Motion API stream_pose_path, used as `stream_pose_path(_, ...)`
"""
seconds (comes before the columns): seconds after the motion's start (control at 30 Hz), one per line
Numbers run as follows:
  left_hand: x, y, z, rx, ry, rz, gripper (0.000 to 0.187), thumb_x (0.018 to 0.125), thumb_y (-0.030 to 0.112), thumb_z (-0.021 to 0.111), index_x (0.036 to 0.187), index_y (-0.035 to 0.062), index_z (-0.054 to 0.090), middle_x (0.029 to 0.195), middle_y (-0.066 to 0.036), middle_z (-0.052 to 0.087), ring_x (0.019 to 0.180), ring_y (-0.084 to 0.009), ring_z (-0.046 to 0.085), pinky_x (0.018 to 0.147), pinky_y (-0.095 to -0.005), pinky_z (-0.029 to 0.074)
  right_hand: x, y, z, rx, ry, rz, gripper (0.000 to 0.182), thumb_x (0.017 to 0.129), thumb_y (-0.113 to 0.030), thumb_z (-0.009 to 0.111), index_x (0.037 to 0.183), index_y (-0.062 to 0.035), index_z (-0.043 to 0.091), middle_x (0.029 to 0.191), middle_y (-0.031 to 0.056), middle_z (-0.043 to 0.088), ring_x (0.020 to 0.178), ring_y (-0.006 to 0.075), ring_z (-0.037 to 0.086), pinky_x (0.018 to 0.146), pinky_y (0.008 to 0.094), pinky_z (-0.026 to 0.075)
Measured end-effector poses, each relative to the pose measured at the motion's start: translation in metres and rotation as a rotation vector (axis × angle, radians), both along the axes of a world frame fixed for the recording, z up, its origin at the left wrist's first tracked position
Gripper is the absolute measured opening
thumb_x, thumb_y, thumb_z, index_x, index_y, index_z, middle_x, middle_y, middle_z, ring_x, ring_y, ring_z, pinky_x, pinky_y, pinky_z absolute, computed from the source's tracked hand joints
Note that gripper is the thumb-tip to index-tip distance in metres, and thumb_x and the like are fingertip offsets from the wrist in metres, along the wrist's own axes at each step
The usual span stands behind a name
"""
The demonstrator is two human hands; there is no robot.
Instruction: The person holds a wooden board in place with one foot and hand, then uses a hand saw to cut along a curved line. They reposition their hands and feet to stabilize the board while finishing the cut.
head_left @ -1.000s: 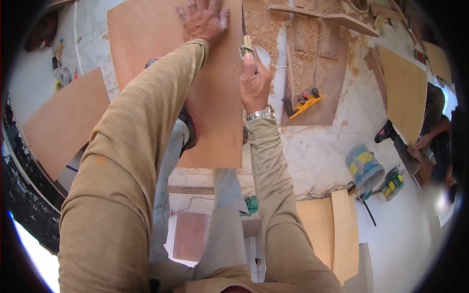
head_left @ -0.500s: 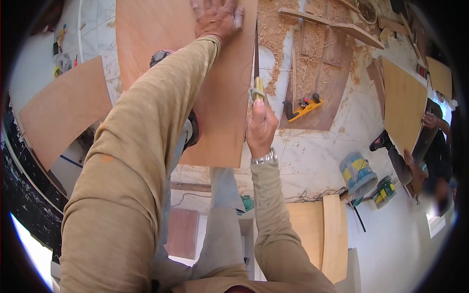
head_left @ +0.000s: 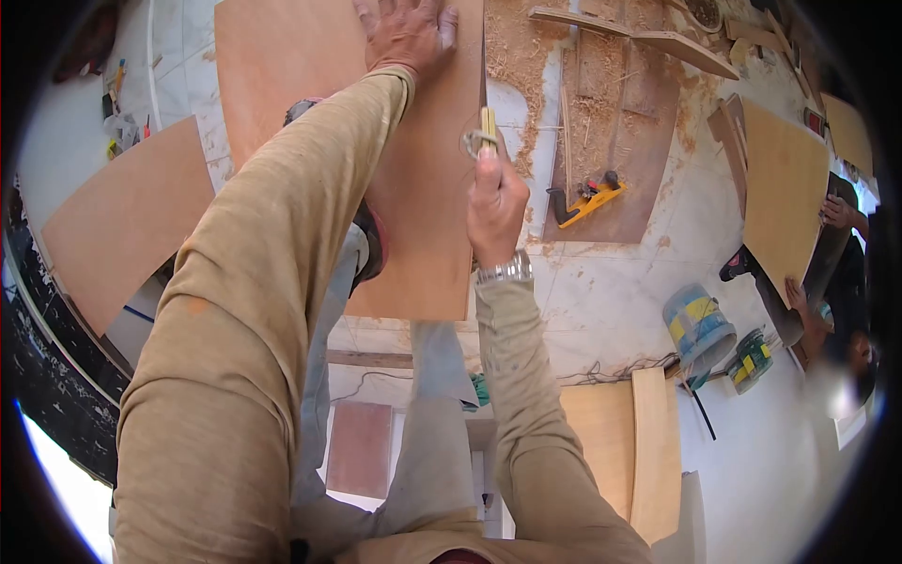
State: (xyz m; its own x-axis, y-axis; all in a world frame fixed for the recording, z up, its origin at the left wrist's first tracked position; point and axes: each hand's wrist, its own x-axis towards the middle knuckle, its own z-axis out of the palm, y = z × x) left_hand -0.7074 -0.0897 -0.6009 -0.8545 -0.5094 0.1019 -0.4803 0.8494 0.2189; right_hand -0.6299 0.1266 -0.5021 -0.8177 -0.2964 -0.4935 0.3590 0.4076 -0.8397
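My left hand (head_left: 406,38) lies flat on a large plywood sheet (head_left: 413,235), fingers spread, near the top of the view. My right hand (head_left: 498,202) is closed around the handle of a handsaw (head_left: 488,127); the light wooden grip has a loop of cord tied to it. The narrow dark blade stands along the sheet's right edge, seen nearly edge-on, and its far part is hidden. A shoe (head_left: 373,240) of mine is by the sheet, partly behind my left sleeve.
A yellow hand plane (head_left: 592,202) rests on a shavings-covered board (head_left: 620,141) at right. A blue bucket (head_left: 700,329) and a green container (head_left: 750,360) stand lower right. Beyond them, another person (head_left: 836,282) holds a plywood panel (head_left: 785,188). A curved panel (head_left: 132,221) leans at left.
My right hand has moved a little up and left with the saw, and less blade shows above the handle. My left hand stays pressed on the sheet. The view has shifted slightly.
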Motion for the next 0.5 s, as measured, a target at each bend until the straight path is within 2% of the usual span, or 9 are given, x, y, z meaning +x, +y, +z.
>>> stream_pose_path(0.1,-0.003,0.001,0.003,0.0,0.025,0.01,0.063,0.096,0.037,0.058,0.154,0.0203,0.044,0.163,-0.017,0.034,0.15,-0.0451,0.027,0.12,-0.0692,0.016,-0.02,-0.013,-0.013,-0.009,-0.03,0.016,0.051,0.109,-0.032,0.048,0.145,0.0032,0.054,0.097,0.0089,0.07,0.08,0.0109,0.055,0.073,0.0297,0.051)
stream_pose_path(0.2,-0.004,-0.002,0.0,-0.027,0.043,-0.012,0.062,0.096,0.039,0.056,0.154,0.0203,0.044,0.162,-0.017,0.035,0.149,-0.0456,0.028,0.119,-0.069,0.017,0.021,0.019,0.013,-0.012,-0.041,-0.032,0.051,0.109,-0.033,0.049,0.145,0.0022,0.055,0.097,0.0103,0.071,0.079,0.0112,0.056,0.073,0.03,0.051)
stream_pose_path(0.27,-0.004,-0.005,0.0,-0.036,0.044,-0.011,0.061,0.097,0.04,0.055,0.154,0.0205,0.044,0.162,-0.017,0.036,0.149,-0.0457,0.029,0.119,-0.069,0.017,0.035,0.028,0.01,-0.038,0.015,-0.039,0.051,0.108,-0.034,0.05,0.146,0.0007,0.055,0.096,0.0119,0.072,0.077,0.0117,0.057,0.072,0.031,0.052)
stream_pose_path(0.33,0.0,0.001,0.008,-0.017,0.015,0.003,0.062,0.097,0.041,0.055,0.154,0.0209,0.044,0.161,-0.017,0.036,0.149,-0.0458,0.029,0.119,-0.069,0.018,0.016,0.011,0.008,0.013,0.028,-0.008,0.052,0.107,-0.033,0.05,0.146,0.0004,0.055,0.096,0.0123,0.073,0.077,0.0119,0.059,0.072,0.0313,0.052)
stream_pose_path(0.37,0.001,0.005,0.005,-0.014,0.003,-0.003,0.062,0.097,0.041,0.055,0.154,0.0212,0.044,0.162,-0.017,0.036,0.149,-0.0458,0.029,0.119,-0.0689,0.018,-0.009,-0.007,-0.014,0.029,0.094,0.0,0.049,0.107,-0.033,0.05,0.14,0.0026,0.059,0.083,0.0092,0.07,0.072,0.012,0.058,0.067,0.0316,0.05)
stream_pose_path(0.4,0.0,0.003,-0.001,-0.023,0.001,-0.001,0.062,0.096,0.041,0.055,0.154,0.0214,0.044,0.162,-0.017,0.035,0.149,-0.0458,0.029,0.119,-0.0688,0.018,-0.04,-0.023,-0.039,-0.029,0.031,-0.033,0.045,0.107,-0.034,0.05,0.132,0.0015,0.062,0.075,0.0067,0.065,0.065,0.0114,0.056,0.061,0.0306,0.048)
stream_pose_path(0.47,-0.002,-0.005,-0.004,-0.023,0.012,0.0,0.062,0.097,0.041,0.054,0.155,0.0219,0.044,0.163,-0.016,0.034,0.15,-0.0458,0.028,0.12,-0.0686,0.018,-0.073,-0.037,-0.044,-0.17,-0.122,-0.138,0.04,0.108,-0.037,0.05,0.118,-0.0016,0.065,0.065,0.0024,0.056,0.056,0.0097,0.051,0.051,0.0282,0.043)
stream_pose_path(0.5,-0.002,-0.003,-0.004,-0.006,0.025,0.002,0.062,0.097,0.04,0.054,0.155,0.0221,0.044,0.163,-0.016,0.034,0.15,-0.0458,0.028,0.12,-0.0685,0.017,-0.084,-0.042,-0.027,-0.242,-0.214,-0.206,0.037,0.108,-0.038,0.05,0.111,-0.0036,0.064,0.062,0.0007,0.052,0.052,0.0087,0.047,0.047,0.027,0.04)
